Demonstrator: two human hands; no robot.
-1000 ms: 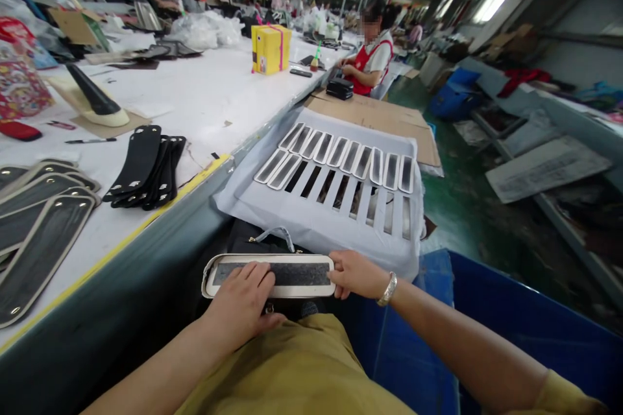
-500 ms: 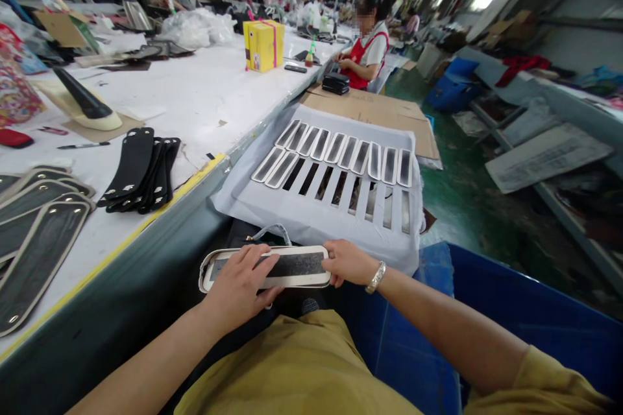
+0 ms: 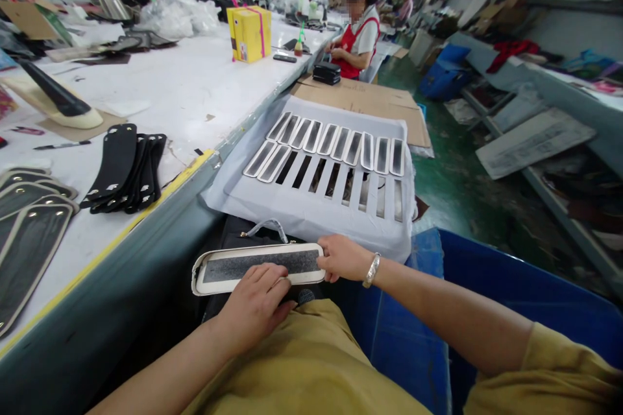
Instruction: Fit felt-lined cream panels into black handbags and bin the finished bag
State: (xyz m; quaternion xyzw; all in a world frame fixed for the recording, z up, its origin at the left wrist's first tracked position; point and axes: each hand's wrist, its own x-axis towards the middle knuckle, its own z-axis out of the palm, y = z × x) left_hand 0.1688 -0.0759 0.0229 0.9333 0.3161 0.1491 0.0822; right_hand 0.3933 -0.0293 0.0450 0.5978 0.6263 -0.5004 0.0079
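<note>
A long white-edged panel (image 3: 219, 269) with a dark grey centre and rounded ends lies lengthwise across my lap area. Its left end shows a raised, doubled rim. My right hand (image 3: 343, 259), with a silver bracelet at the wrist, pinches the panel's right end. Over the near edge rest the fingers of my left hand (image 3: 257, 301), lying on the grey centre; its thumb is spread off the panel. Beyond my hands, a pale cloth-covered board (image 3: 311, 211) has rows of slots, and several smaller white-rimmed strips (image 3: 328, 139) lie on it.
The white worktable (image 3: 185, 91) on the left bears a stack of black straps (image 3: 117, 168), grey panels with pale borders (image 3: 36, 240) and a yellow box (image 3: 249, 32). A blue bin (image 3: 525, 298) stands at my right. A co-worker in a red apron (image 3: 357, 45) sits beyond some cardboard (image 3: 360, 97).
My left hand has slid down and right, its thumb coming off the panel's near side, so more of the grey centre shows. My right hand keeps its hold. The whole view has shifted slightly.
</note>
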